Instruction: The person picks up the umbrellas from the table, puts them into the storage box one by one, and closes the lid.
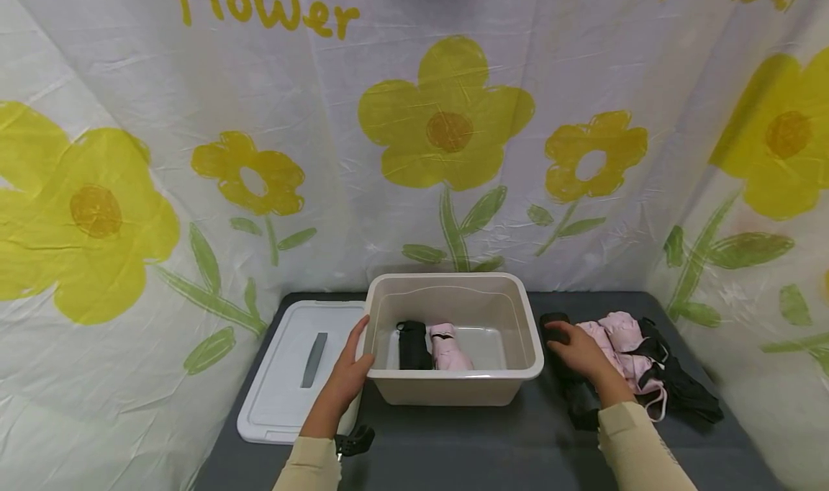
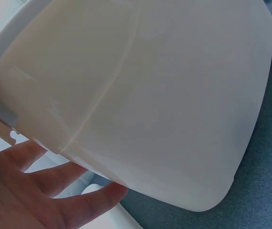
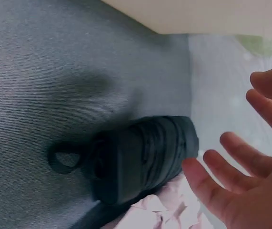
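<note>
The right hand (image 1: 576, 352) hovers over a folded black umbrella (image 1: 562, 361) that lies on the table to the right of the bin (image 1: 453, 397). In the right wrist view its fingers (image 3: 207, 179) are spread and relaxed, just off the umbrella's (image 3: 140, 162) end, gripping nothing. The umbrella's long axis runs roughly front to back, along the bin's right wall, with its wrist loop (image 3: 65, 160) on the cloth at one end. The left hand (image 1: 346, 376) is across the bin and much farther from it; it rests flat with straight fingers (image 2: 55, 179) against the bin's left wall (image 2: 150, 95). Inside the bin lie a black folded umbrella (image 1: 413, 345) and a pink one (image 1: 448, 348), side by side. More pink and black umbrellas (image 1: 631, 354) are heaped just right of the right hand. A white lid (image 1: 291, 376) lies left of the bin. The table (image 1: 466, 448) wears a dark grey cloth, and a flower-printed sheet (image 1: 447, 131) closes in the back and sides.
</note>
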Motion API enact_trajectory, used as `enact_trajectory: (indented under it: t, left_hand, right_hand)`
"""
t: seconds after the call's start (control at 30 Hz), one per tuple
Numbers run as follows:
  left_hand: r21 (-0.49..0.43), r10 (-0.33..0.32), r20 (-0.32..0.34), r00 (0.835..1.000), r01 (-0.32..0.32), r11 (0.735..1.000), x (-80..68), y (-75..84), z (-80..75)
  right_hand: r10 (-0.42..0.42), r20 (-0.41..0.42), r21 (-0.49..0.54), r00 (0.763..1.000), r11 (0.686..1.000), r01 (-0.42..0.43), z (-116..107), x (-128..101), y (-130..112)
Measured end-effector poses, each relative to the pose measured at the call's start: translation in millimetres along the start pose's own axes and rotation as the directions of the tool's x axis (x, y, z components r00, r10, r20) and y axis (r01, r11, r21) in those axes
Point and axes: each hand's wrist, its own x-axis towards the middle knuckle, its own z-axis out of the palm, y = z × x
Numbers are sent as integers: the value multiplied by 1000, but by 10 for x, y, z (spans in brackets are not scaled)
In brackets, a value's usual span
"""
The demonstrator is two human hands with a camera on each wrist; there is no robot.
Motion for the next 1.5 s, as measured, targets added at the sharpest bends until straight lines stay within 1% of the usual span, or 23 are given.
enact_trajectory:
  t: [0.13, 0.17, 0.4, 0.5, 0.7, 0.8, 0.93, 1.13, 1.23, 1.33, 1.5]
  left_hand:
    - [-10, -2, 2, 1000, 2, 1000, -16, 37, 2]
    - [-10, 1, -2, 1000, -1, 1000, 1, 3, 6]
    - [-1, 9, -9, 1000, -9, 1000, 10, -8, 4]
    - [12, 7, -12, 1000, -7, 1000, 10, -4, 1]
    - [10, 12, -12, 1000, -12, 1000, -1, -6, -1]
    - [12, 17, -13, 1000, -17, 1000, -8, -9, 2]
    - [6, 16, -15, 1000, -16, 1000, -8, -21, 8]
    - [-8, 21, -10, 1000, -21, 1000, -5, -39, 0]
    - [-2, 22, -14, 1000, -22, 1000, -8, -40, -7]
    - [1, 28, -21, 999, -28, 1000, -6, -47, -3]
    - [0, 35, -22, 999, -35, 999, 1, -57, 10]
  right_hand:
    - [-13, -8, -30, 1000, 999, 12, 38, 1, 57]
    - [-13, -12, -38, 1000, 999, 12, 49, 4, 75]
    - [-20, -21, -86, 1000, 996, 18, 100, 12, 141]
    - [5, -21, -101, 1000, 995, -7, 121, 25, 155]
    - [80, 3, -122, 997, 989, -79, 164, 66, 183]
    - [101, 16, -136, 995, 986, -98, 185, 85, 194]
    - [106, 19, -176, 994, 979, -101, 216, 108, 208]
    - [86, -2, -249, 996, 965, -84, 287, 136, 235]
    - [91, 5, -269, 996, 959, -87, 323, 166, 234]
    - [138, 30, -270, 990, 955, -125, 342, 204, 224]
    - [245, 80, -272, 966, 938, -215, 356, 262, 207]
